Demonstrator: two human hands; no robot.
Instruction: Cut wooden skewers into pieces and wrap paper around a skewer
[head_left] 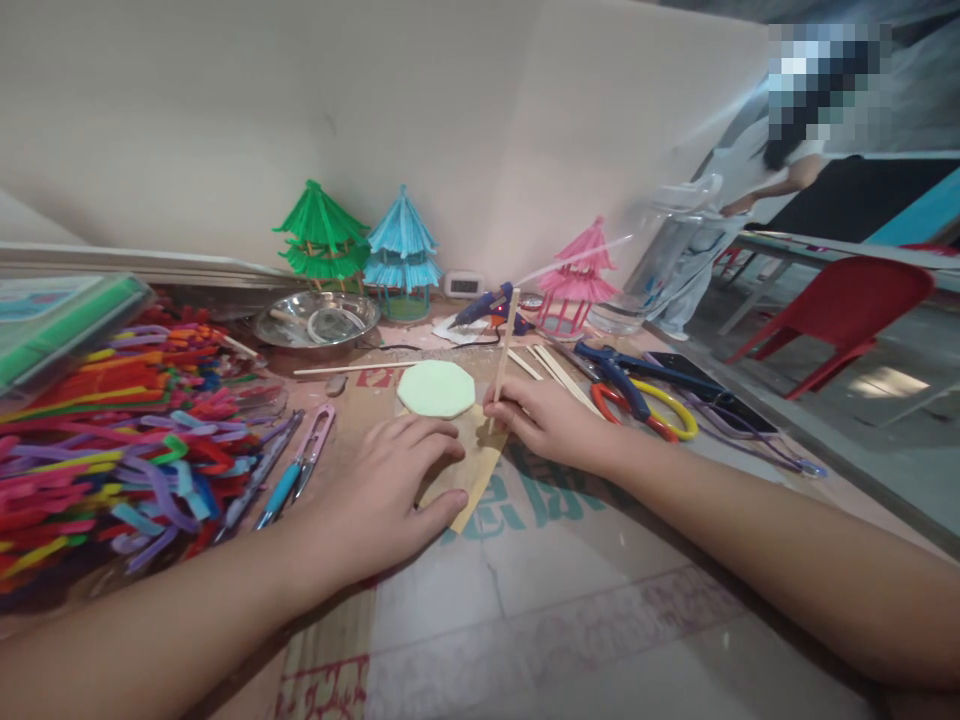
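My right hand [529,412] pinches a thin wooden stick [507,350], which stands nearly upright with its lower end at a small yellow-brown sheet [480,470]. My left hand [405,470] rests over the left part of that sheet, fingers spread and partly hiding it. Just beyond my left fingertips lies a pale green many-sided disc [436,389]. Another thin stick [352,368] lies to the left of the disc. Several loose wooden sticks [559,372] lie behind my right hand.
Pipe cleaners [135,440] heap at left, near a pink-handled cutter [319,430]. Green [319,235], blue [403,250] and pink [577,275] model pavilions stand behind, with a metal bowl [319,318] and glue gun [487,305]. Pliers [630,385] and a phone [709,390] lie right; a person [757,180] stands beyond.
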